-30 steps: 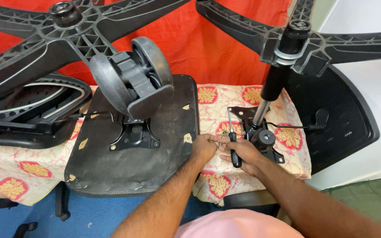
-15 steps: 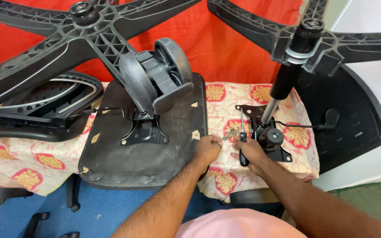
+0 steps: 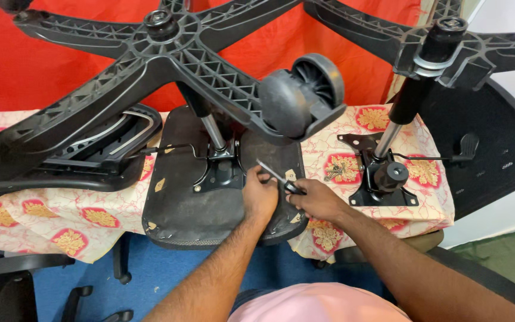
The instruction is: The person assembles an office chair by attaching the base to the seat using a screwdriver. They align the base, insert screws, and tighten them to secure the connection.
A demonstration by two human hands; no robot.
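Note:
An upside-down black chair seat (image 3: 180, 209) lies on a table, with a metal mounting plate (image 3: 219, 173) bolted at its middle and a five-star wheeled base (image 3: 168, 53) standing up from it. My right hand (image 3: 316, 200) grips a screwdriver (image 3: 274, 175) by its dark handle, the shaft pointing up-left over the seat. My left hand (image 3: 260, 194) rests on the seat beside the plate, fingers curled at the screwdriver's tip. A black caster wheel (image 3: 302, 95) hangs just above both hands.
A second chair mechanism (image 3: 382, 179) with its gas cylinder and star base (image 3: 442, 42) stands at right on the floral tablecloth (image 3: 61, 209). A black seat shell (image 3: 502, 149) leans at far right, a backrest frame (image 3: 90, 155) lies at left. Small screws (image 3: 333, 173) sit on the cloth.
Both hands moved left from the right-hand mechanism to the upturned seat, my right hand carrying the screwdriver along. The view shifted left too.

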